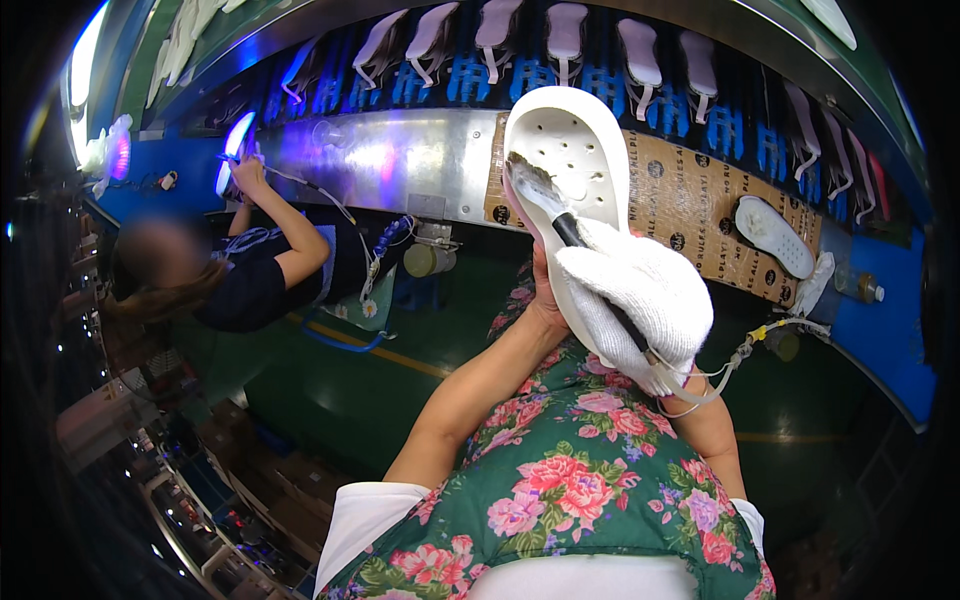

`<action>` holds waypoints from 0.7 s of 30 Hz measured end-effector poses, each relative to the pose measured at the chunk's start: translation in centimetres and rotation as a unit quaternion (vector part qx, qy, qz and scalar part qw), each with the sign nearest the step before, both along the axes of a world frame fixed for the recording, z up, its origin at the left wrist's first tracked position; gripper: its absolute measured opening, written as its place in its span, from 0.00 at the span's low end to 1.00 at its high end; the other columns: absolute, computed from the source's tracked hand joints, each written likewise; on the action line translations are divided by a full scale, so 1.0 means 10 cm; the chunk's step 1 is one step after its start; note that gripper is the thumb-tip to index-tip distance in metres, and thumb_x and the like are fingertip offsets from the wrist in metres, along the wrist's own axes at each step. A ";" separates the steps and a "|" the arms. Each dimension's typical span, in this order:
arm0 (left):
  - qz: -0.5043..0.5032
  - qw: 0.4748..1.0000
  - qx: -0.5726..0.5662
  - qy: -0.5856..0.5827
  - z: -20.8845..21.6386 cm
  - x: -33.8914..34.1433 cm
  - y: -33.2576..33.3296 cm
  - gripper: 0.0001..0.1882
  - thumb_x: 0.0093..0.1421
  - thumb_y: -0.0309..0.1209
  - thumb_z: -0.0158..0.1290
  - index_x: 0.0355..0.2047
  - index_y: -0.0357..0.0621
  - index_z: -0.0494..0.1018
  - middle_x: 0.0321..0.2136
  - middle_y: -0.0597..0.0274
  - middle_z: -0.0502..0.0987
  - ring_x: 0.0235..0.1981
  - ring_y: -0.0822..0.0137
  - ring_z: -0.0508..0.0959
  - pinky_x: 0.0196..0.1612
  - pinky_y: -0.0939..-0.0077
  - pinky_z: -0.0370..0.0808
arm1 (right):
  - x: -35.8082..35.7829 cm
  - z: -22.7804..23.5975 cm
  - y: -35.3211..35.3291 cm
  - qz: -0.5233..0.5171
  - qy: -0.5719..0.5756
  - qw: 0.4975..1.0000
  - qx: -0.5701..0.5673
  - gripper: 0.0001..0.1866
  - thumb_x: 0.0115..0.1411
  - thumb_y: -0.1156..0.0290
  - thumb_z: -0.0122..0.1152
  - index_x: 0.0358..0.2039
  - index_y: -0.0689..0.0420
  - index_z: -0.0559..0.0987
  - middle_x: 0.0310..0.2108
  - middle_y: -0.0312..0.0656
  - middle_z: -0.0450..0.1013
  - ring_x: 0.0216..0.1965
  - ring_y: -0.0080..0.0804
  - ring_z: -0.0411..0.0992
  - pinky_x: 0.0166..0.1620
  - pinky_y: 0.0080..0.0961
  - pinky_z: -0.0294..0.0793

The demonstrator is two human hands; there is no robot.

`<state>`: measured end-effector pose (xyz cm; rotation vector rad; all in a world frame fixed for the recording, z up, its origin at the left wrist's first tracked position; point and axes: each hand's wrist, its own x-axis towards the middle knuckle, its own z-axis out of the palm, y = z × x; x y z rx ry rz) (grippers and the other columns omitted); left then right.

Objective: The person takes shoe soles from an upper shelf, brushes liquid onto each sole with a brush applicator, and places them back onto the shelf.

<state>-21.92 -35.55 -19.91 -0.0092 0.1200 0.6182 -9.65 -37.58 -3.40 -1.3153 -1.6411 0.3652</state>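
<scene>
Here's the white clog point(592, 190), up at the near edge of the bench point(440, 150); the left hand's point(545, 287) fingers grip its side, while the gloved right hand's point(645, 295) fingers wrap a brush point(569, 230), bristles inside the toe. Cardboard point(690, 195) spreads over shiny metal, another clog point(785, 243) lying on it! Pale shoes point(566, 32) line the far side, a co-worker point(265, 275) works left, green floor point(400, 372) below.

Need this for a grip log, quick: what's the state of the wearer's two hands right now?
Left hand: closed, holding the white clog.
Right hand: gloved, closed on the brush.
</scene>
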 end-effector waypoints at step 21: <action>0.007 1.000 -0.025 -0.008 -0.02 -0.13 -0.08 0.66 0.40 0.77 0.59 0.67 0.39 0.57 0.61 0.44 0.67 0.62 0.47 0.70 0.67 0.48 0.66 | -0.06 -0.02 -0.02 0.026 0.019 0.999 0.018 0.18 0.49 0.78 0.70 0.43 0.54 0.85 0.39 0.47 0.81 0.38 0.44 0.82 0.43 0.33 0.80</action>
